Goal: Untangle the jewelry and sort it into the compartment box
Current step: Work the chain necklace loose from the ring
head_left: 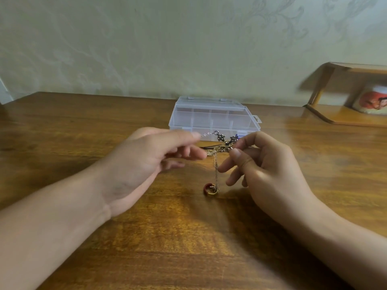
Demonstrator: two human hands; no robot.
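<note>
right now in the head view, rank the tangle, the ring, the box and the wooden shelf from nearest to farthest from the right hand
From the right hand:
1. Tangle, held at its fingertips, just left.
2. Ring, dangling low, left.
3. Box, behind, closed.
4. Shelf, far right.

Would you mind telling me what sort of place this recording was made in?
Most likely a room in a home: a wooden table stands against a wall with pale patterned wallpaper, and a small wooden shelf at the right holds a decorated mug.
</note>
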